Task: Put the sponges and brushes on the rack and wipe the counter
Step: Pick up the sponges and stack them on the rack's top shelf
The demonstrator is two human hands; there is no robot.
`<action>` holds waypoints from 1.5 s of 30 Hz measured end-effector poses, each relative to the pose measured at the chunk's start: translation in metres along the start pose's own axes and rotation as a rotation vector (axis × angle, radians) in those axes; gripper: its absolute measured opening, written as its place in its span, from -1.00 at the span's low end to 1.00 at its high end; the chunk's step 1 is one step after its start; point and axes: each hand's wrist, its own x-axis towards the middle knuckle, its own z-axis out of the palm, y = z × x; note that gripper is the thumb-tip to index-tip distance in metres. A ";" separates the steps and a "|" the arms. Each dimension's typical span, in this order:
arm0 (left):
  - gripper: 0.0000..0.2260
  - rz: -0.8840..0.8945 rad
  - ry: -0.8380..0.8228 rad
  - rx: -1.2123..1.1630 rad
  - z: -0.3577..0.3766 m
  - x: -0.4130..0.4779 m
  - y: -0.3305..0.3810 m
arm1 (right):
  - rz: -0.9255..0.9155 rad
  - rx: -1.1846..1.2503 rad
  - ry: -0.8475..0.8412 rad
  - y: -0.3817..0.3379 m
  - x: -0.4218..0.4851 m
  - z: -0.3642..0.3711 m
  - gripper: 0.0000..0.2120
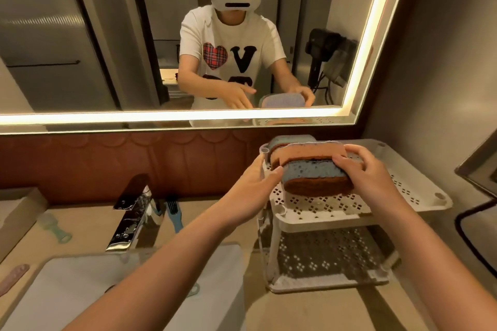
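Observation:
A white two-tier perforated rack (403, 191) stands on the counter at the right. On its top shelf lie stacked sponges: a blue-and-brown sponge (314, 177) in front, a pink sponge (309, 152) behind it and another blue one (290, 140) at the back. My right hand (368, 169) grips the right end of the front sponges. With its fingers straight, my left hand (252, 188) touches the rack's left edge beside the sponges. A blue brush (173, 212) lies by the tap, and a pale green brush (53, 226) lies on the counter at the left.
A chrome tap (131, 220) stands over the white sink (80, 290). A pink object (13, 277) lies at the far left edge. A lit mirror (161, 35) covers the wall behind. A black cable (473, 236) runs down the right side.

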 end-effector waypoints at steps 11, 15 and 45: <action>-0.37 0.069 0.126 0.312 0.031 0.032 -0.037 | 0.264 -0.079 -0.030 0.015 0.021 0.003 -0.68; -0.42 0.053 0.171 0.407 0.033 0.035 -0.041 | 0.251 -0.133 -0.047 0.016 0.025 0.012 -0.66; -0.67 0.258 0.212 0.641 -0.013 -0.013 -0.007 | -0.443 -0.680 0.050 -0.017 -0.013 0.038 -0.86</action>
